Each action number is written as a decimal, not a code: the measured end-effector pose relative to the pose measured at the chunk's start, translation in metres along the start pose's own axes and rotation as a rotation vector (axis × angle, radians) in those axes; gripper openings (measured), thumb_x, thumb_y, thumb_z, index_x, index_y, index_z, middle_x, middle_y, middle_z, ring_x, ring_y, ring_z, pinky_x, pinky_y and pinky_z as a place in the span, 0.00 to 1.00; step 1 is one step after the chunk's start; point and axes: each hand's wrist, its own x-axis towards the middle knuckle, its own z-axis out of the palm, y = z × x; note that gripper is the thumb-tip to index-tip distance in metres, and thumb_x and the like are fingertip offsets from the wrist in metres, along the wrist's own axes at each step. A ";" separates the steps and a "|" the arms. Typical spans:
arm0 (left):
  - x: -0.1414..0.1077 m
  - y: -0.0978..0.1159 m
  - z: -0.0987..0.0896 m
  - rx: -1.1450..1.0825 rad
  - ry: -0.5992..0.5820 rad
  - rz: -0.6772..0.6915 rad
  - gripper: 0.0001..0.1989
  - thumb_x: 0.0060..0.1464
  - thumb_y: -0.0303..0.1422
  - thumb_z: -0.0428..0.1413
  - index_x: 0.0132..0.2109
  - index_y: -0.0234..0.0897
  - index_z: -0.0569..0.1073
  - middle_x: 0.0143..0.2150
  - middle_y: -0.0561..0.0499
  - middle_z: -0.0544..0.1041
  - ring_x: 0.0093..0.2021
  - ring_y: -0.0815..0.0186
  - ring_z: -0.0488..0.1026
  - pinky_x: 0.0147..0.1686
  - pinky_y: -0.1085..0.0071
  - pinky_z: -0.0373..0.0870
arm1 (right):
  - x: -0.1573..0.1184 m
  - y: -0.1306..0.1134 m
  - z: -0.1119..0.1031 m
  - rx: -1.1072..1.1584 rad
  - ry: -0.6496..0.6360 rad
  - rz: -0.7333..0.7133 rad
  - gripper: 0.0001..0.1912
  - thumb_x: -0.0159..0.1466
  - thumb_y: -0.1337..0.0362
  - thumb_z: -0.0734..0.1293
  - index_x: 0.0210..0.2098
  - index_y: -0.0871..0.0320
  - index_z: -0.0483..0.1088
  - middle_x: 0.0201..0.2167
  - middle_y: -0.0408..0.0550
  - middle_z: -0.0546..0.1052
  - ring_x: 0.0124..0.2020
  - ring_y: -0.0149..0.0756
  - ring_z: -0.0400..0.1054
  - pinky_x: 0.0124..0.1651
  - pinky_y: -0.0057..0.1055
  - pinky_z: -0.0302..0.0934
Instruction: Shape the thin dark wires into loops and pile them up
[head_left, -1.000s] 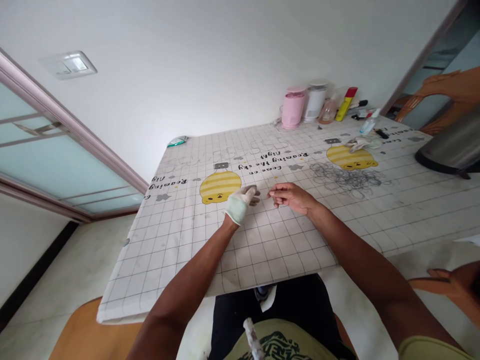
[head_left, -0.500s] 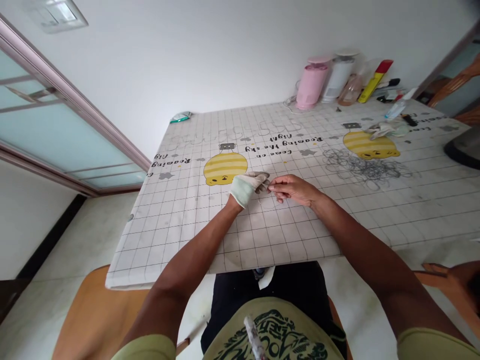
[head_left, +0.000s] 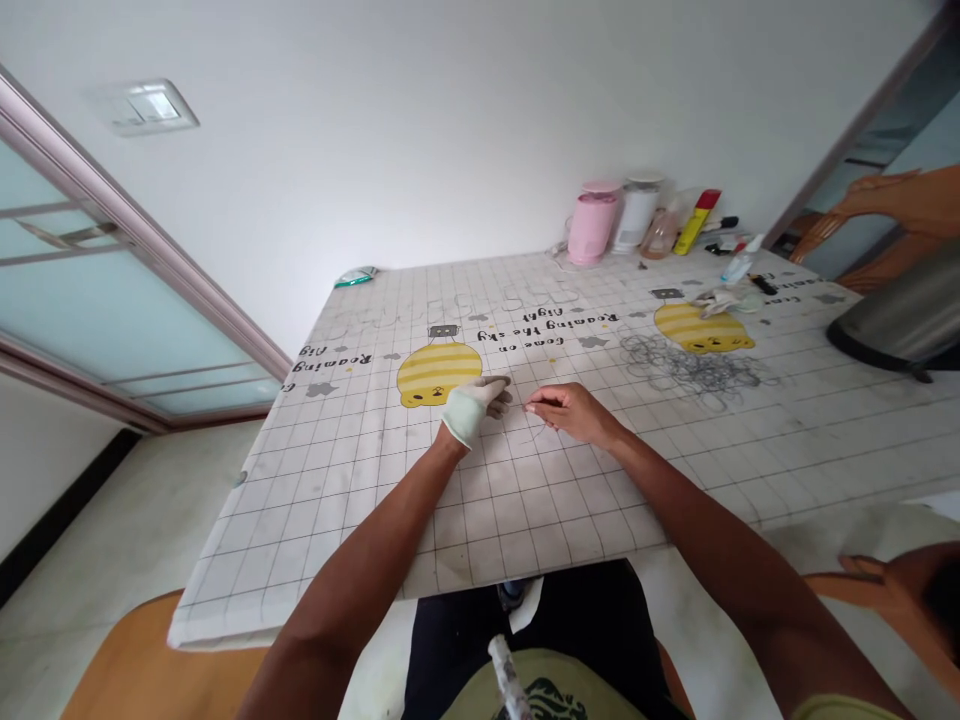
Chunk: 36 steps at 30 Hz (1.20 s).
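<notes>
My left hand [head_left: 478,398], in a pale glove with a light green cuff, is above the table beside a printed yellow bear balloon. Its fingers are bent but apart, and I make out nothing between them. To its right, my bare right hand [head_left: 570,411] is closed in a pinch, thumb against fingers. A thin, dark, wire-like strand [head_left: 537,433] shows just below those fingertips, very faint. Farther right lies a loose, tangled heap of thin dark loops [head_left: 694,370] on the tablecloth.
The checked tablecloth [head_left: 360,500] covers the table. Toward the back right stand a pink cylinder [head_left: 592,228], a white cylinder [head_left: 637,215], a bottle [head_left: 660,235], a yellow-red can [head_left: 697,222] and a spray bottle [head_left: 742,260]. A crumpled glove [head_left: 724,300] and a metal appliance [head_left: 900,320] are at right.
My hands, close together at the fingertips before, have drawn a little apart. The camera view has tilted up and shifted, so the table sits lower in the picture.
</notes>
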 end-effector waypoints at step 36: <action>-0.004 -0.016 0.019 0.735 0.168 0.064 0.16 0.65 0.40 0.53 0.53 0.48 0.82 0.52 0.51 0.84 0.54 0.55 0.80 0.59 0.60 0.71 | 0.201 0.098 -0.283 -0.262 0.404 0.158 0.09 0.67 0.65 0.72 0.41 0.66 0.81 0.29 0.50 0.79 0.26 0.29 0.65 0.33 0.26 0.65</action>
